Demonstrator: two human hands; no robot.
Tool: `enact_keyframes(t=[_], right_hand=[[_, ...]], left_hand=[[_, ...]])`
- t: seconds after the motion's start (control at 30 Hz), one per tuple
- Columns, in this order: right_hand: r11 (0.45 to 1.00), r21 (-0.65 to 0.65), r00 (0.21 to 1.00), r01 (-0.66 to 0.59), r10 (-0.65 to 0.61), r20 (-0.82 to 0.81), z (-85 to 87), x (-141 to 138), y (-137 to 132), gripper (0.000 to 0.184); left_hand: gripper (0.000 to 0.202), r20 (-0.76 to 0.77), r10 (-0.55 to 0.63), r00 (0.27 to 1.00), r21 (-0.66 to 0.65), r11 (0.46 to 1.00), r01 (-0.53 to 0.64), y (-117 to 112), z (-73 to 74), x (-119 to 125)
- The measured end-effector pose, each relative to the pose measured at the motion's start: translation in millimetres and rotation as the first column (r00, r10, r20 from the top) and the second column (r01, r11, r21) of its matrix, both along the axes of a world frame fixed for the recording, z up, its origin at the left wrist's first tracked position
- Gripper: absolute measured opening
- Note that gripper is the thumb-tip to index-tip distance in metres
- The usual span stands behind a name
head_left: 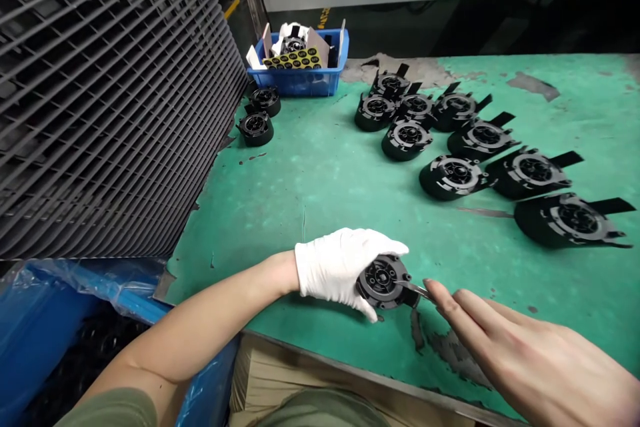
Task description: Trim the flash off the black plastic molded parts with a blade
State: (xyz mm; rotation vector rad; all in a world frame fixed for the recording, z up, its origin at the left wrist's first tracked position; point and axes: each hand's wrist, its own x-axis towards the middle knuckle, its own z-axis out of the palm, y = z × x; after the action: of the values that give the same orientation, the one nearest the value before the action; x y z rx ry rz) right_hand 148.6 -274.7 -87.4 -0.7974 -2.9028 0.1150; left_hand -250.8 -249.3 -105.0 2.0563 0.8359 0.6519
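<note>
My left hand (345,267), in a white glove, is wrapped round a black round plastic housing (381,280) near the table's front edge. The housing's open face, with a ring and spokes inside, points up. Bare, my right hand (505,340) pinches a slim metal tool (416,289). The tool's tip reaches the right side of the housing's face. Most of its handle is hidden by my fingers, so whether it is a blade or tweezers I cannot tell.
Several similar black housings (455,177) with tabs stand at the right on the green tabletop (300,193). Two more (256,128) sit at the left, by a blue bin (310,83) with cardboard inside. A dark slatted rack (110,100) rises at the left, above a blue plastic-lined container (40,320).
</note>
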Motion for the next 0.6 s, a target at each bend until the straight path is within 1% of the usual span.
enact_keyframes(t=[0.1,0.17,0.23,0.27,0.33,0.37,0.4,0.47,0.5,0.53,0.57,0.6], right_hand=[[0.998,-0.002,0.997,-0.064,0.064,-0.03,6.6,-1,12,0.108],[0.994,-0.009,0.993,-0.107,0.107,-0.055,17.4,-7,26,0.103],[0.985,-0.054,0.985,-0.167,0.164,-0.055,31.3,-16,42,0.097],[0.974,-0.092,0.978,-0.206,0.202,-0.045,37.8,-21,49,0.092],[0.962,-0.134,0.971,-0.238,0.233,-0.056,46.3,-28,60,0.08],[0.966,-0.131,0.974,-0.222,0.212,-0.085,47.4,-30,62,0.072],[0.975,-0.126,0.978,-0.181,0.166,-0.123,46.3,-30,61,0.064],[0.99,-0.133,0.981,-0.043,0.016,-0.195,39.3,-25,50,0.05],[0.987,-0.159,0.975,0.036,-0.069,-0.209,34.5,-22,41,0.046],[0.979,-0.176,0.966,0.107,-0.144,-0.214,29.8,-18,30,0.049],[0.972,-0.179,0.961,0.155,-0.191,-0.202,25.5,-15,19,0.055],[0.97,-0.168,0.961,0.176,-0.206,-0.183,22.1,-14,8,0.062]], left_hand=[[0.123,-0.038,0.001,0.999,-0.035,0.999,-0.002,0,2.5,0],[0.122,-0.041,0.001,0.999,-0.043,0.999,-0.002,0,5.2,0],[0.121,-0.035,-0.001,0.999,-0.045,0.999,0.0,1,7.8,0],[0.121,-0.036,-0.002,0.999,-0.045,0.999,0.0,1,8.9,0],[0.119,-0.047,0.002,0.999,-0.033,0.999,-0.004,2,10.0,-1],[0.118,-0.052,0.016,0.998,-0.018,1.0,-0.017,2,9.9,-1],[0.114,-0.057,0.04,0.998,0.001,0.999,-0.04,2,9.3,0],[0.103,-0.068,0.107,0.992,0.037,0.994,-0.104,0,6.9,2],[0.098,-0.073,0.149,0.986,0.056,0.988,-0.145,-1,5.2,3],[0.096,-0.08,0.19,0.978,0.075,0.98,-0.184,-4,3.3,6],[0.095,-0.091,0.221,0.971,0.093,0.973,-0.213,-6,1.4,9],[0.096,-0.098,0.244,0.965,0.112,0.966,-0.233,-9,-0.5,12]])
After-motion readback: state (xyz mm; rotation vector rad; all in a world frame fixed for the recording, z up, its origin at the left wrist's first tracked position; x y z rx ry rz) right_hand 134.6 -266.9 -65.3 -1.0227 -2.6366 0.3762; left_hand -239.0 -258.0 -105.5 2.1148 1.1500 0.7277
